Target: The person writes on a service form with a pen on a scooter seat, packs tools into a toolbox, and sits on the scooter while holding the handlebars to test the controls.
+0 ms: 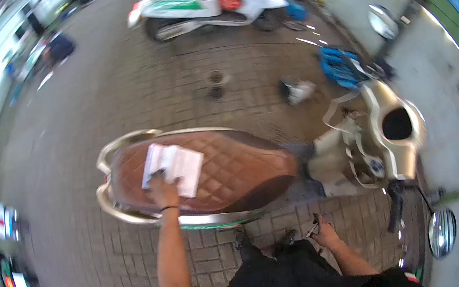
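Observation:
My left hand is over printed white papers, which look like an open booklet or folded sheets. Its fingers and thumb grip them near their lower left edge. Under the papers is the brown quilted seat of a scooter standing crosswise in front of me. Low on the right, beside my legs, my right hand is closed around a small thin metallic object; blur hides its kind.
The scooter's stripped front, with an open beige handlebar cover and loose strips, stands at right. A mirror sticks out near me. On the paving lie a blue bundle and a pale crumpled item. Another scooter stands beyond.

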### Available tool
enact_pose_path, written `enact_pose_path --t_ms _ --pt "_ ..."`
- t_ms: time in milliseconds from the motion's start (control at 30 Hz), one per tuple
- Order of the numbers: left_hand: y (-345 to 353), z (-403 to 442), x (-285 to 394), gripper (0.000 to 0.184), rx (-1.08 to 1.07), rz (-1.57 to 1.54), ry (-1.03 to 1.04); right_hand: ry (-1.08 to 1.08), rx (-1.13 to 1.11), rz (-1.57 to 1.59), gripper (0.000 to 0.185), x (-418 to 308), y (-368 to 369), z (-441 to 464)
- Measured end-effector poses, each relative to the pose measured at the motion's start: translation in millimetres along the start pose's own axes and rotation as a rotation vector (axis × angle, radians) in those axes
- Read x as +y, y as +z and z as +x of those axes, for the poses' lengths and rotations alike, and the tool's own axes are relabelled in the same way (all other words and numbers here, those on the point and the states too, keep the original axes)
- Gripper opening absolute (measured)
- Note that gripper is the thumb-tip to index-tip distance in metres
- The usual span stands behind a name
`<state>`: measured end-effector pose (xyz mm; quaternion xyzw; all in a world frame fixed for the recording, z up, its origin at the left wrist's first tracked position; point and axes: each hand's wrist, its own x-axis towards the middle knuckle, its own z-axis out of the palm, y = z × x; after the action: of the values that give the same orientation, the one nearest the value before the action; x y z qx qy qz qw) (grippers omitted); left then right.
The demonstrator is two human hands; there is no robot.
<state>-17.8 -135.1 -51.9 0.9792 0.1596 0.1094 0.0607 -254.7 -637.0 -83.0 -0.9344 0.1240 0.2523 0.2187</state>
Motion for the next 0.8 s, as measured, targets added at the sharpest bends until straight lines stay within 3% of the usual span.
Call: enact_pose_path --t_ms 33,100,167,200,267,300,333,367,433,500,533,633,700,800 --pt "-16 4 1 0.048 -0.112 -0.212 -0.050 0.069 0.033 0.039 0.072 27 1 -20" --pt "-12 6 3 0.036 -0.130 -0.243 -0.083 0.344 0.015 0.117 0.066 75 0 -56" --pt "-25 -10 30 0.038 0.131 -0.205 0.268 0.517 0.068 0.232 0.063 126 2 -88" --pt "-36 -20 54 0.038 0.126 -0.211 0.316 0.632 0.094 0.303 0.061 145 7 -102" --pt "-56 -61 116 0.047 -0.122 -0.437 0.208 0.698 0.146 0.393 0.061 167 11 -130" --pt "-51 -81 144 0.056 -0.234 -0.396 0.193 0.737 0.187 0.445 0.061 175 10 -143" --pt "-34 -102 171 0.059 -0.306 -0.542 0.248 0.818 0.218 0.543 0.060 176 8 -153" --pt "-26 -120 202 0.061 -0.568 -0.588 0.231 0.822 0.225 0.553 0.060 199 26 -158" --pt "7 -170 264 0.049 -0.544 -0.846 0.517 0.761 0.266 0.547 0.055 245 72 -161" --pt "35 -212 324 0.045 -1.028 -1.164 0.311 0.814 0.242 0.697 0.053 249 70 -171" --pt "22 -230 364 0.041 -1.136 -1.001 0.186 0.860 0.212 0.825 0.052 244 62 -178" --pt "54 -265 443 0.032 -1.086 -0.423 0.899 0.935 0.326 0.951 0.052 241 50 -211" --pt "56 -275 486 0.033 -1.074 -0.383 1.075 1.006 0.471 0.910 0.053 239 47 -238" --pt "62 -276 525 0.033 -1.101 -0.420 1.172 1.136 0.707 0.826 0.054 213 51 -276"
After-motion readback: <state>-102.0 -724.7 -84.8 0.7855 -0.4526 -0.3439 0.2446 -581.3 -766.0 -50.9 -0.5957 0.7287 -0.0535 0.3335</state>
